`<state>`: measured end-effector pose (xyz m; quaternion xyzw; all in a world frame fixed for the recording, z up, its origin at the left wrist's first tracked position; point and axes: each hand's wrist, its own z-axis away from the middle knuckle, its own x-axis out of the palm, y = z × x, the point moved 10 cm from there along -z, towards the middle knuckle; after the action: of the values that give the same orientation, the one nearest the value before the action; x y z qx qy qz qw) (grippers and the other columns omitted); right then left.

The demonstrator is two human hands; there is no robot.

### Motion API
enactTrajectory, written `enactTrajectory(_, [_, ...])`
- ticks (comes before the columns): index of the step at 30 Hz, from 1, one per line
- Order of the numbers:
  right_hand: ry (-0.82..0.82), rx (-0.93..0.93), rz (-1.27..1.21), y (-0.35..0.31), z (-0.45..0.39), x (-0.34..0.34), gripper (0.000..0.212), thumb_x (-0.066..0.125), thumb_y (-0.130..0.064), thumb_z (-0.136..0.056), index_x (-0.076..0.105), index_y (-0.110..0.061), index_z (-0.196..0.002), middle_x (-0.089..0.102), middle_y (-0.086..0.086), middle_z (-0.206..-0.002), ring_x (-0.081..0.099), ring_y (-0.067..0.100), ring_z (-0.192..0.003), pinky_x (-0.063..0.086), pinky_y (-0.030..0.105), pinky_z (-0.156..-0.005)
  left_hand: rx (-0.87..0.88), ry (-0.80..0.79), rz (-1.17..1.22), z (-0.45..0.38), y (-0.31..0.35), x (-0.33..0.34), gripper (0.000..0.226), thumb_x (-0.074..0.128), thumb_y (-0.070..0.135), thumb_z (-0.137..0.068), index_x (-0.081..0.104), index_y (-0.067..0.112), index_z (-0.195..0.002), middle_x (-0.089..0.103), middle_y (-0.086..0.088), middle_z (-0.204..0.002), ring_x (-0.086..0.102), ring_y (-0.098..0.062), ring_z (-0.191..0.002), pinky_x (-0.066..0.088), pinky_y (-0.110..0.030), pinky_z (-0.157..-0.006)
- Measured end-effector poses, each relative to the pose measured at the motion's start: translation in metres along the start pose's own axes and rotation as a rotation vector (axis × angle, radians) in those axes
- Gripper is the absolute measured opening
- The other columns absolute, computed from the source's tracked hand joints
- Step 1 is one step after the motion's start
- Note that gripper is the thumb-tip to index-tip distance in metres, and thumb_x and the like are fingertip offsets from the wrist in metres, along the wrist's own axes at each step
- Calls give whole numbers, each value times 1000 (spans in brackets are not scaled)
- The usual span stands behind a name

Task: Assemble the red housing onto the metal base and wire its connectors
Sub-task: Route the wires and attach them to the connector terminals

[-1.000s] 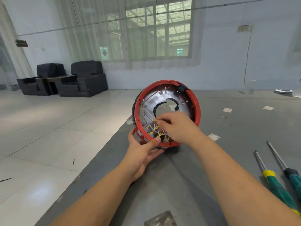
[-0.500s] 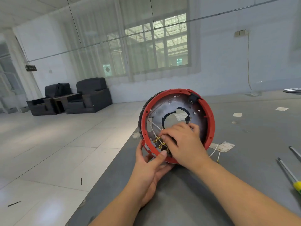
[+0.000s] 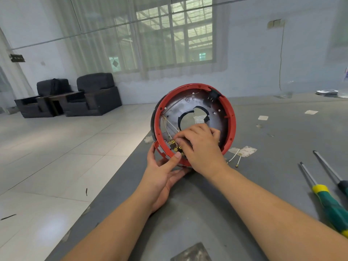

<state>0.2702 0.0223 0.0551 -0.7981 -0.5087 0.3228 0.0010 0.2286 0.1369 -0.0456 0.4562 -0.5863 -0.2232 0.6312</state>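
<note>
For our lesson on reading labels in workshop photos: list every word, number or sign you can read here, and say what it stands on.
No text reads clearly.
Dark wall sign: lettering too blurred to read.
Poster at the right edge: cut off and blurred.
Red housing, metal base, green screwdriver: no legible marking shows.

No legible text; wall sign [image 3: 17, 58] too small to read.

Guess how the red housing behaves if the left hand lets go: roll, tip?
Likely rolls or tips: the housing is round and stands on its edge on the table, steadied by the left hand. Probably rigid, with its metal plate. The wires look floppy.
</note>
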Motion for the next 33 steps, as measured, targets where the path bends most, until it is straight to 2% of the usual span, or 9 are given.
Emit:
enactTrajectory(4, [-4,-5,5,-2,-1,0,18,55,-40,-97,73,-35,-95,68,-18,-100,51,11,-113,23,36,-89,4,-4,-4,-1,1,0,86,79,3,-84,37,44,-147,68,-22,-130,69,-49,-113,57,-63,-93])
enactTrajectory(10, [-24,-8,-26,-4,1,0,15,58,-37,-98,73,-35,-97,68,-18,-101,50,12,-114,22,35,-88,-10,8,-9,2,1,1,87,76,1,-87,34,44,-149,66,-23,-133,70,-47,-111,61,-56,-87])
enactTrajectory(15, [-23,-6,-28,-4,-2,1,14,60,-36,-97,74,-35,-97,67,-18,-100,49,11,-114,22,34,-88,-4,14,-15,2,3,1,82,75,1,-90,36,41,-149,63,-24,-136,70,-47,-112,59,-59,-90])
enactTrajectory(21, [-22,-18,-25,-4,-3,-2,13,61,-37,-97,75,-36,-97,68,-18,-99,50,11,-113,22,35,-86,-70,23,69,2,-1,-2,55,73,35,-96,45,37,-144,55,-20,-139,71,-53,-104,60,-59,-90])
enactTrajectory(28, [-22,30,-131,2,-5,-6,8,66,-36,-94,73,-34,-97,67,-20,-95,53,9,-110,26,36,-91,-63,29,57,1,-1,-3,55,68,42,-96,45,38,-146,58,-17,-141,71,-53,-104,61,-57,-89])
enactTrajectory(33, [-62,6,-118,1,-5,-4,8,64,-33,-95,72,-34,-96,65,-22,-97,50,10,-113,26,36,-91,-67,19,47,1,-1,-4,52,65,42,-98,46,36,-146,60,-18,-140,71,-53,-105,62,-54,-87])
